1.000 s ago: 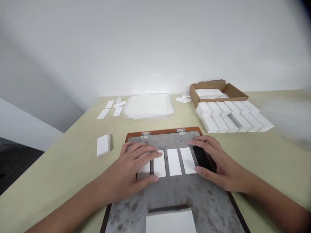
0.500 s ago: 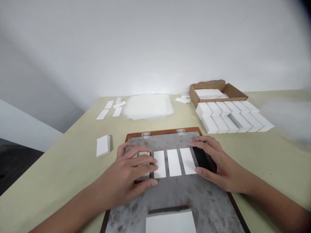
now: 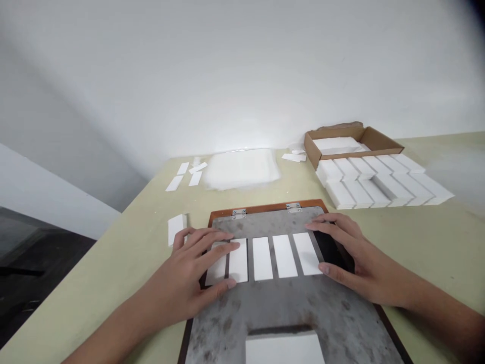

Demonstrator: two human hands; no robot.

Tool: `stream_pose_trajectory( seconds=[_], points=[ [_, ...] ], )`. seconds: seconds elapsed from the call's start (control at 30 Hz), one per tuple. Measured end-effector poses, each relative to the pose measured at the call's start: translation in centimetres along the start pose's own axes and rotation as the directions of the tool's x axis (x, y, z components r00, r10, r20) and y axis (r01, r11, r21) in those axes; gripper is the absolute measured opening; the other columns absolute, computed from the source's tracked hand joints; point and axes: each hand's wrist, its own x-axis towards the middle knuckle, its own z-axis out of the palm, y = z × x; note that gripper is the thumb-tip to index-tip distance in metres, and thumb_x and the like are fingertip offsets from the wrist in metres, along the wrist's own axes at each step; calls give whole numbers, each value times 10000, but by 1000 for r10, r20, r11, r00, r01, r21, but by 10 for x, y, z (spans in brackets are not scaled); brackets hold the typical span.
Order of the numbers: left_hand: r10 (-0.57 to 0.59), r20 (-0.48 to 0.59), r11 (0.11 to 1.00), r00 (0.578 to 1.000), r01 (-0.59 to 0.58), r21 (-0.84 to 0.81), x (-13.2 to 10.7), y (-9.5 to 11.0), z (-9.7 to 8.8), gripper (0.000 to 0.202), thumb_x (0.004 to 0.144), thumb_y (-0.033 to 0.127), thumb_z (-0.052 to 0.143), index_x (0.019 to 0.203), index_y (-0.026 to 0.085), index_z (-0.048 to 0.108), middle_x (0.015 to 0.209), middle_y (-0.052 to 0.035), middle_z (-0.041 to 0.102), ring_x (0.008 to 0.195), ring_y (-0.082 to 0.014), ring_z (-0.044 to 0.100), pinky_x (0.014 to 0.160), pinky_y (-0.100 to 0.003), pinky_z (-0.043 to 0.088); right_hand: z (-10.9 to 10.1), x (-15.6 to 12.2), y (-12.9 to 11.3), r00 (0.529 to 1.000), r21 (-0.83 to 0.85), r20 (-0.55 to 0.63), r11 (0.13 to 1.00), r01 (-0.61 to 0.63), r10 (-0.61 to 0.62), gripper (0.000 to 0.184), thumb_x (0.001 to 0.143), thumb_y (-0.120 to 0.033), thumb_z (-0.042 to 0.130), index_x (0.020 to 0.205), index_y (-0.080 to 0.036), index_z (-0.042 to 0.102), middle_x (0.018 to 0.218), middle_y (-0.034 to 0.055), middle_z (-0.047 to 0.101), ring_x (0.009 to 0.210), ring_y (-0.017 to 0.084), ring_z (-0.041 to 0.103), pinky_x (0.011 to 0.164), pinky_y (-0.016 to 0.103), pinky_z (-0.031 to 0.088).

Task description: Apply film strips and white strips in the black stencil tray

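A grey metal plate (image 3: 280, 303), hinged at its far edge to a brown board (image 3: 265, 206), holds several white cards in a row of rectangular slots. My left hand (image 3: 200, 260) lies with fingers spread over the two leftmost cards, fingertips touching the second white card (image 3: 239, 265) and partly covering the first (image 3: 216, 273). My right hand (image 3: 350, 253) arches over the black slot (image 3: 329, 247) at the row's right end. Its thumb is by the lower corner of the rightmost white card (image 3: 306, 253), its fingers near the upper edge. Neither hand grips anything.
A thick white stack (image 3: 284, 349) sits in the plate's near opening. At the back right, several white card stacks (image 3: 397, 189) stand before a cardboard box (image 3: 382, 141). A small card stack (image 3: 176, 227) lies left; loose cards (image 3: 174, 183) and a blurred white patch (image 3: 242, 169) are behind.
My left hand has slid left along the row, from the third card to the first two. My right hand stays by the rightmost card. The whole view has shifted slightly.
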Motion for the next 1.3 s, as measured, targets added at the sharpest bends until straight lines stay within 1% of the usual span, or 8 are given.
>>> stream_pose_trajectory(
  seconds=[0.17,0.33,0.53,0.73,0.93,1.1,1.2,1.3],
  points=[
    [16,-12,999,1000,-16,-36,1,-2,4,476,1006,436,694,1454,329,575,1450,-56,656,1334,-316,584,1103,-475,323,1,-1,0,1000,-4,-2,1000,-5,5,636,989,-472,653,1573,-429,404,1583,98,398,1511,405,369,1206,688,411],
    [60,-29,998,998,-59,26,0,-5,4,418,996,487,710,1372,319,639,1432,-29,693,1332,-328,590,1130,-512,252,1,-1,1,1000,-16,9,1000,-26,26,630,991,-470,649,1570,-438,404,1601,85,385,1521,403,359,1215,686,404],
    [64,-15,996,998,-63,63,-1,-3,2,333,1020,433,670,1338,335,673,1509,-49,619,1390,-348,533,1125,-532,255,1,0,0,1000,-11,5,1000,-12,12,618,999,-462,641,1568,-433,402,1589,99,385,1518,413,355,1214,717,383],
    [57,-95,998,994,-53,35,3,6,3,239,1029,262,619,1257,270,690,1376,-82,677,1291,-311,600,1091,-514,290,2,0,1,1000,-15,7,1000,3,-3,633,996,-474,642,1575,-440,388,1586,99,382,1519,412,351,1207,717,395],
    [37,-124,992,992,-51,-113,6,16,5,144,1045,225,590,1128,285,691,1166,21,776,1259,-268,603,1104,-490,255,2,-2,2,1000,-17,6,1000,-2,2,611,1000,-479,635,1563,-424,406,1598,99,369,1537,409,331,1227,701,374],
    [66,-124,997,990,-70,-30,1,12,-7,203,1045,225,601,1227,276,674,1294,-43,728,1270,-270,608,1101,-478,271,2,-1,1,1000,-35,8,999,-15,15,638,1001,-493,627,1587,-431,381,1611,92,363,1542,409,332,1216,683,401],
    [59,-93,998,994,-57,21,-12,2,-14,289,1034,197,614,1313,273,628,1321,-56,714,1282,-263,602,1096,-450,313,3,-2,1,1000,-39,-17,999,-3,3,642,1000,-498,626,1592,-434,385,1608,93,381,1540,405,344,1208,680,416],
    [48,-90,999,995,-46,24,-27,-7,-12,288,1022,191,634,1300,266,632,1307,-54,720,1261,-259,616,1083,-431,352,4,-3,4,999,-39,-37,999,4,-5,634,991,-498,637,1581,-434,414,1601,91,405,1528,401,373,1200,674,431]
  ],
)
